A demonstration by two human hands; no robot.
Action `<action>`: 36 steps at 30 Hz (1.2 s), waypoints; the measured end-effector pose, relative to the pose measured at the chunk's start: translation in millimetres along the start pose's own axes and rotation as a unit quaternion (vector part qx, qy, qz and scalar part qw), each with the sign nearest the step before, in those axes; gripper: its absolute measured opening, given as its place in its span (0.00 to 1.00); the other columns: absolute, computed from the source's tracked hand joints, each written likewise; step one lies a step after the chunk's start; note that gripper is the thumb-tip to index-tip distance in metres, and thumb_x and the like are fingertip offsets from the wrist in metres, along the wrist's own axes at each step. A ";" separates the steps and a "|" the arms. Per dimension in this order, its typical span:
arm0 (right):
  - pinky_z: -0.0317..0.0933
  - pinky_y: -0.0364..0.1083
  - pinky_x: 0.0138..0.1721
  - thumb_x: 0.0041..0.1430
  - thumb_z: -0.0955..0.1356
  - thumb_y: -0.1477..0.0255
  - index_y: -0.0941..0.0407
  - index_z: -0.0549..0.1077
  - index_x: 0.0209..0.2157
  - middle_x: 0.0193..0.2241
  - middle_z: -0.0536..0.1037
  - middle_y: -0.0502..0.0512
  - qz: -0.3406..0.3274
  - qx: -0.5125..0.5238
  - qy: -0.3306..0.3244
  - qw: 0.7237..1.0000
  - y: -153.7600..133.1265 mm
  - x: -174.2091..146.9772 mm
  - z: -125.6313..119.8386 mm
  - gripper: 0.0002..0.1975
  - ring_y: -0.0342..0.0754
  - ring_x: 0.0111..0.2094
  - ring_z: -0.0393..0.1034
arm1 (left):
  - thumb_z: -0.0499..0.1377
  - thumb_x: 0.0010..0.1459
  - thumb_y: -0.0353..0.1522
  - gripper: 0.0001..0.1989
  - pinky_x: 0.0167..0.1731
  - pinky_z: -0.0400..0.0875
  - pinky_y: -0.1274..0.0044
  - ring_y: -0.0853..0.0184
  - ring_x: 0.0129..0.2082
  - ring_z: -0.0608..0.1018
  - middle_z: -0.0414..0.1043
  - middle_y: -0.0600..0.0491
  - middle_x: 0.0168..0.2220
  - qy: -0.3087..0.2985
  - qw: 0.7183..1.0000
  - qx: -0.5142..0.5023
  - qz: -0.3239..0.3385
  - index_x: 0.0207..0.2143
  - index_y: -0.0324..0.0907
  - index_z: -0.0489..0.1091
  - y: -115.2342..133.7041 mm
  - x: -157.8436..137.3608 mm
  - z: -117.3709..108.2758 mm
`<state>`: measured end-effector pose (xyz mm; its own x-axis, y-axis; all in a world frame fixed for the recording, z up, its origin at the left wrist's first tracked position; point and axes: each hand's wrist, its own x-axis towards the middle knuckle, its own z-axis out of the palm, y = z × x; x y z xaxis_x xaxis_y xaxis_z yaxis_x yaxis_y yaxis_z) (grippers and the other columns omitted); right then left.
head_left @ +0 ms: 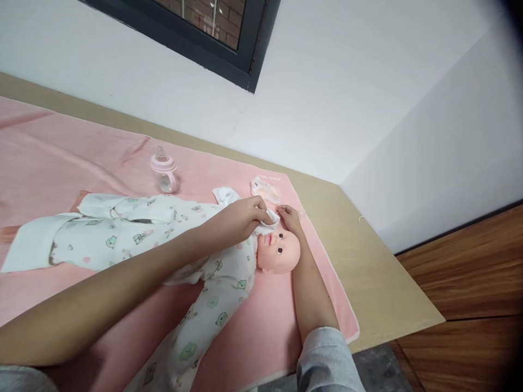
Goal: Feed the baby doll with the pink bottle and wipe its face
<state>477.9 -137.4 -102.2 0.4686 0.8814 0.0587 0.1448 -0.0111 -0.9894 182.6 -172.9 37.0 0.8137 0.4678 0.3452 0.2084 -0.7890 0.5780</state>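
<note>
White cloth (273,220): your left hand (250,213) pinches it by the doll's face (277,248), near the tabletop's (368,267) right end, maybe wiping; press softly. Your right hand's (290,218) fingers seem loosely apart.

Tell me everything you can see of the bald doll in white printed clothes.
The bald, pink, plastic-looking baby doll lies face up on the pink fabric blanket, its head toward the picture's right. Its dark eyes are open. Its white, cloth-looking clothes carry green animal-like prints; bare feet show at the left. One sleeve runs off the bottom edge. The person's left hand holds a white cloth or tissue by its mouth; the right forearm lies beside the crown, contact unclear.
</note>
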 end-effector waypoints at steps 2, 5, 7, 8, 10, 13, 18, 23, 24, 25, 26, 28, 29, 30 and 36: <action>0.67 0.48 0.47 0.47 0.69 0.68 0.57 0.73 0.32 0.33 0.78 0.53 0.002 0.000 -0.002 1.000 1.3 1.0 -0.2 0.09 0.44 0.34 0.72 | 0.46 0.57 0.21 0.21 0.38 0.66 0.75 0.66 0.37 0.73 0.69 0.50 0.41 -0.015 1.000 0.003 0.008 0.39 0.42 0.78 1.9 -0.1 2.2; 0.67 0.48 0.47 0.48 0.69 0.68 0.57 0.73 0.32 0.33 0.78 0.53 0.001 -0.001 -0.002 1.000 2.5 2.1 -0.2 0.09 0.43 0.33 0.72 | 0.47 0.54 0.20 0.22 0.39 0.65 0.73 0.65 0.37 0.73 0.68 0.49 0.43 -0.040 0.999 0.015 0.007 0.38 0.42 0.79 1.8 0.2 9.0; 0.68 0.48 0.47 0.48 0.69 0.69 0.57 0.73 0.32 0.32 0.78 0.53 -0.002 0.000 0.000 1.000 2.5 2.0 -0.2 0.08 0.43 0.33 0.72 | 0.48 0.54 0.21 0.21 0.39 0.65 0.73 0.64 0.38 0.73 0.68 0.49 0.44 -0.048 0.999 0.023 0.004 0.38 0.42 0.79 0.0 0.3 14.0; 0.68 0.49 0.47 0.48 0.69 0.69 0.57 0.73 0.32 0.32 0.78 0.53 -0.003 0.000 0.000 1.000 2.4 1.9 -0.2 0.08 0.43 0.33 0.72 | 0.48 0.54 0.21 0.21 0.39 0.65 0.72 0.64 0.38 0.73 0.67 0.48 0.44 -0.050 0.998 0.026 0.004 0.38 0.42 0.79 -1.2 0.4 16.1; 0.68 0.49 0.47 0.48 0.69 0.69 0.57 0.73 0.32 0.32 0.78 0.53 -0.005 0.000 0.000 1.000 2.2 1.6 -0.4 0.09 0.44 0.33 0.72 | 0.47 0.55 0.21 0.21 0.39 0.65 0.73 0.63 0.39 0.73 0.67 0.48 0.43 -0.056 0.998 0.032 0.009 0.38 0.42 0.78 -3.6 0.5 19.2; 0.68 0.49 0.47 0.48 0.69 0.69 0.57 0.73 0.32 0.32 0.78 0.52 -0.005 -0.002 0.000 1.000 2.7 1.7 -1.0 0.09 0.44 0.33 0.72 | 0.47 0.55 0.21 0.21 0.39 0.65 0.73 0.63 0.38 0.73 0.67 0.49 0.42 -0.056 0.997 0.039 0.023 0.36 0.43 0.78 -5.7 1.4 20.7; 0.68 0.48 0.46 0.48 0.68 0.69 0.57 0.73 0.32 0.32 0.78 0.53 -0.006 0.004 0.000 1.000 4.4 3.6 -0.9 0.09 0.44 0.33 0.72 | 0.47 0.53 0.21 0.21 0.38 0.65 0.75 0.65 0.36 0.73 0.68 0.50 0.41 -0.034 0.998 0.051 0.016 0.36 0.43 0.78 -5.8 3.2 18.0; 0.68 0.48 0.46 0.47 0.68 0.70 0.57 0.73 0.31 0.31 0.77 0.52 -0.005 0.012 0.001 1.000 3.9 4.5 -0.4 0.08 0.43 0.32 0.72 | 0.47 0.54 0.21 0.22 0.36 0.65 0.76 0.66 0.34 0.72 0.67 0.51 0.41 -0.036 0.997 0.066 0.016 0.37 0.44 0.78 -9.4 2.4 18.4; 0.68 0.48 0.46 0.47 0.68 0.70 0.57 0.73 0.31 0.31 0.77 0.52 -0.005 0.013 0.000 1.000 3.7 4.5 -0.5 0.09 0.43 0.32 0.72 | 0.47 0.54 0.21 0.22 0.35 0.64 0.76 0.67 0.33 0.72 0.67 0.51 0.42 -0.037 0.997 0.069 0.015 0.37 0.45 0.78 -10.0 2.0 18.4; 0.68 0.48 0.45 0.47 0.68 0.70 0.58 0.73 0.32 0.30 0.77 0.52 -0.006 0.013 0.000 1.000 3.6 4.4 -0.6 0.09 0.43 0.31 0.72 | 0.47 0.54 0.21 0.21 0.34 0.64 0.76 0.67 0.33 0.72 0.67 0.51 0.42 -0.037 0.997 0.072 0.013 0.38 0.45 0.78 -10.4 1.6 18.1; 0.68 0.48 0.45 0.47 0.68 0.70 0.58 0.74 0.32 0.30 0.77 0.52 -0.006 0.013 0.000 1.000 3.5 4.3 -0.8 0.09 0.43 0.31 0.72 | 0.47 0.54 0.21 0.21 0.34 0.64 0.76 0.67 0.33 0.72 0.67 0.51 0.42 -0.036 0.997 0.074 0.011 0.38 0.45 0.78 -10.3 1.3 17.4; 0.68 0.48 0.45 0.47 0.69 0.70 0.57 0.74 0.32 0.30 0.77 0.52 -0.005 0.013 -0.001 1.000 3.5 4.2 -1.1 0.09 0.44 0.32 0.72 | 0.47 0.55 0.21 0.22 0.34 0.64 0.77 0.67 0.34 0.72 0.67 0.51 0.43 -0.034 0.996 0.078 0.007 0.38 0.45 0.78 -9.1 1.0 14.7; 0.68 0.48 0.45 0.47 0.69 0.70 0.57 0.74 0.32 0.30 0.77 0.52 -0.004 0.013 -0.001 1.000 3.5 4.1 -1.2 0.09 0.44 0.32 0.72 | 0.47 0.55 0.21 0.22 0.34 0.65 0.77 0.67 0.34 0.73 0.67 0.51 0.43 -0.033 0.996 0.080 0.004 0.38 0.45 0.78 -8.1 1.1 12.8; 0.68 0.48 0.45 0.47 0.69 0.70 0.57 0.74 0.32 0.30 0.78 0.52 -0.004 0.012 0.000 1.000 3.6 4.1 -1.3 0.08 0.44 0.32 0.72 | 0.46 0.55 0.21 0.22 0.35 0.65 0.77 0.66 0.35 0.73 0.67 0.51 0.43 -0.032 0.996 0.080 0.002 0.38 0.45 0.78 -7.1 1.2 10.6; 0.68 0.48 0.46 0.49 0.68 0.71 0.58 0.74 0.32 0.31 0.78 0.52 0.000 0.009 -0.003 1.000 3.1 3.4 -1.9 0.07 0.43 0.32 0.72 | 0.47 0.59 0.25 0.18 0.39 0.65 0.77 0.65 0.39 0.73 0.70 0.52 0.40 -0.040 0.999 0.024 0.022 0.32 0.43 0.76 -4.7 0.9 -6.2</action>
<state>481.6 -135.3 -104.9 0.4641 0.8839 0.0575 0.1296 -0.0036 -0.9916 179.0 -166.3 39.1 0.8631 0.4003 0.3079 0.1959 -0.8273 0.5265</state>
